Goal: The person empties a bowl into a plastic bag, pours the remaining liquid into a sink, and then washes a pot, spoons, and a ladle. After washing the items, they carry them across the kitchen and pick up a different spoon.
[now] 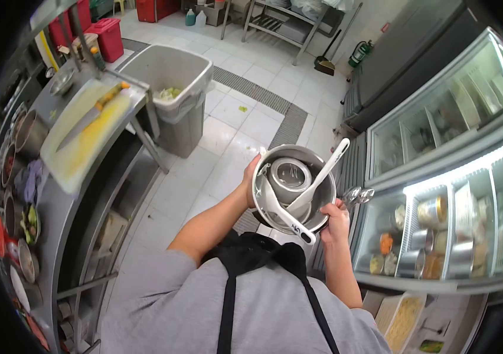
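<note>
A metal pot [329, 177] is carried in front of my body, tilted so that its inside shows. My left hand [251, 180] grips its left side, fingers partly hidden behind the wall. With the thumb over the rim, my right hand [336, 223] holds the right side. Two metal spoons [359, 194] stick out beside the right hand; their handles are hidden, seemingly under its fingers. Inside the pot lie a smaller round metal container [290, 175] and two white spatulas, one spatula [322, 174] pointing up right, the other spatula [290, 219] reaching over the near rim.
On the left, a steel counter [86, 206] bears a cutting board [95, 138] with a knife [83, 127]. A grey bin [189, 112] with scraps stands ahead. To the right is a lit glass-door fridge [440, 189] with food containers. A floor drain grate [251, 85] crosses the tiles.
</note>
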A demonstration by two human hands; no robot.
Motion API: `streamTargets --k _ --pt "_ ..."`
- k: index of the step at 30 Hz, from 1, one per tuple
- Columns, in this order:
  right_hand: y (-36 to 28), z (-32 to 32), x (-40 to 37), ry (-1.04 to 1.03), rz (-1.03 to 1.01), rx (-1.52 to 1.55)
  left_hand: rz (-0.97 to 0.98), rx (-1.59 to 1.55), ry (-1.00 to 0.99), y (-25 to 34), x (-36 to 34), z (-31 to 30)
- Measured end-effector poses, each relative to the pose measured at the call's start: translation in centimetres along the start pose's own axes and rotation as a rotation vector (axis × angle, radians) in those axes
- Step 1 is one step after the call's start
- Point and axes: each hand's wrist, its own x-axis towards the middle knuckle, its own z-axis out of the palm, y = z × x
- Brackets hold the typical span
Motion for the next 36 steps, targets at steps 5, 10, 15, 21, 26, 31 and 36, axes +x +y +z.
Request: streamTargets --k 5,10,15,21,26,31,36 --pt "-3.7 5.4 17.2 -0.032 -0.004 -0.018 0.095 -0.038 -0.050 9.7 16.6 -0.1" --pt "-7.5 15.3 34.0 -0.163 0.132 0.021 0.480 -0.053 -0.064 23.2 35.3 -9.0" --pt "-11.9 29.5 47.9 -0.360 0.255 0.048 1.041 0.263 0.848 38.9 31.8 -10.5" --pt "-11.8 46.2 63.8 -0.497 0.296 0.057 0.291 1.512 2.223 50.7 18.7 -20.6" --pt "-10.9 58.9 73.7 -0.455 0.276 0.006 0.772 1.622 1.977 64.5 26.7 -21.0" --pt "-9.4 70.8 84.0 -0.459 0.228 -0.024 0.931 0.833 0.613 81.4 53.0 -10.6" --pt "-7.2 82.7 96.5 -0.559 0.238 -0.069 0.974 0.811 0.554 94.5 63.2 -9.4"
